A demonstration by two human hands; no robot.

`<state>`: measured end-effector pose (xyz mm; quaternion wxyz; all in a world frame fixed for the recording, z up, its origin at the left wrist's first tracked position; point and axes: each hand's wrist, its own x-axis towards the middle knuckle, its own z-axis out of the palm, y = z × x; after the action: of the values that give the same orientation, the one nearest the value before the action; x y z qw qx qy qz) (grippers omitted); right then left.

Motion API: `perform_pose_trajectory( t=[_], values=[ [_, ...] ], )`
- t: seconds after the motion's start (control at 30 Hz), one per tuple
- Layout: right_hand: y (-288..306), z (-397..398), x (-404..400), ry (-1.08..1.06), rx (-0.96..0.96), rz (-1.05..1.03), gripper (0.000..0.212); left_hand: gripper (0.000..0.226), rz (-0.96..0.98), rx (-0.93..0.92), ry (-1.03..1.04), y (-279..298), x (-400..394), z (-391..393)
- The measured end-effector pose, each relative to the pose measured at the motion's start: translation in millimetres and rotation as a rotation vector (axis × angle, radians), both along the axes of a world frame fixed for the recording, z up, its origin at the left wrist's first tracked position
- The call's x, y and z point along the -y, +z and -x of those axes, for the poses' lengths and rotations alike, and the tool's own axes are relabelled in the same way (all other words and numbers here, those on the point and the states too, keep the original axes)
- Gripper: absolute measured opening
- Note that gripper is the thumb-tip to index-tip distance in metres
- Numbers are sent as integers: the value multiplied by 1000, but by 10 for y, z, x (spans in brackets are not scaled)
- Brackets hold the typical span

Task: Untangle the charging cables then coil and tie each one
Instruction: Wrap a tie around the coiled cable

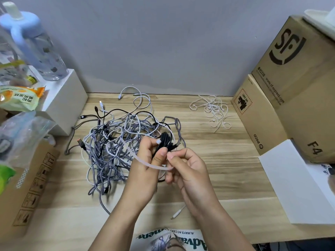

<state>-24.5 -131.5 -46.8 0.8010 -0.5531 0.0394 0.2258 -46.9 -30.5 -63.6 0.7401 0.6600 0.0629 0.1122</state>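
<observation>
Head view: a wood-grain desk (226, 178) against a grey wall (172, 42), boxes (290, 87) flanking, cable tangle (117, 142) mid-desk, both hands gripping things above it: left hand (146, 160) a coiled black cable (165, 140), right hand (186, 167) a white tie (145, 162).

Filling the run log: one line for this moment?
left hand: holds coiled black cable | right hand: pinches white tie | tangle: remains

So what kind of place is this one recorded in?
Probably a home or small-office desk used for sorting, not a workshop: a wooden table against a plain wall, stacked shipping boxes, and a water bottle beside snack packets.
</observation>
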Motion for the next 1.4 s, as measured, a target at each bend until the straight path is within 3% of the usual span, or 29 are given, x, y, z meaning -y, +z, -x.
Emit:
perform_pose_trajectory(
  t=[0.13, 0.2, 0.27, 0.5, 0.67, 1.03, 1.17, 1.4],
  values=[
    [-86, 13, -24, -58, 210, 220, 17, 9, -193, -8, 105, -31, 31, -1],
    [-131, 31, -18, -98, 392, 365, 8, 9, -287, -11, 130, -60, 12, -4],
    [-154, 50, 7, -109, 595, 500, 3, 9, -277, -11, 138, -76, 1, -20],
    [-146, 91, -8, -59, 1006, 636, 37, 6, -138, 0, 136, -162, -45, -38],
    [-79, 84, -32, -106, 945, 433, 38, 7, -169, 15, 170, -166, -35, -37],
    [63, 197, -9, -79, 1028, 307, 34, 4, 169, -57, 242, -49, 37, -88],
    [90, 173, 4, -67, 752, 320, 17, 17, 160, -90, 251, -52, 22, -73],
    [35, 64, -2, 59, 409, 229, 19, 11, 86, -6, 213, -15, 51, -45]
  ],
)
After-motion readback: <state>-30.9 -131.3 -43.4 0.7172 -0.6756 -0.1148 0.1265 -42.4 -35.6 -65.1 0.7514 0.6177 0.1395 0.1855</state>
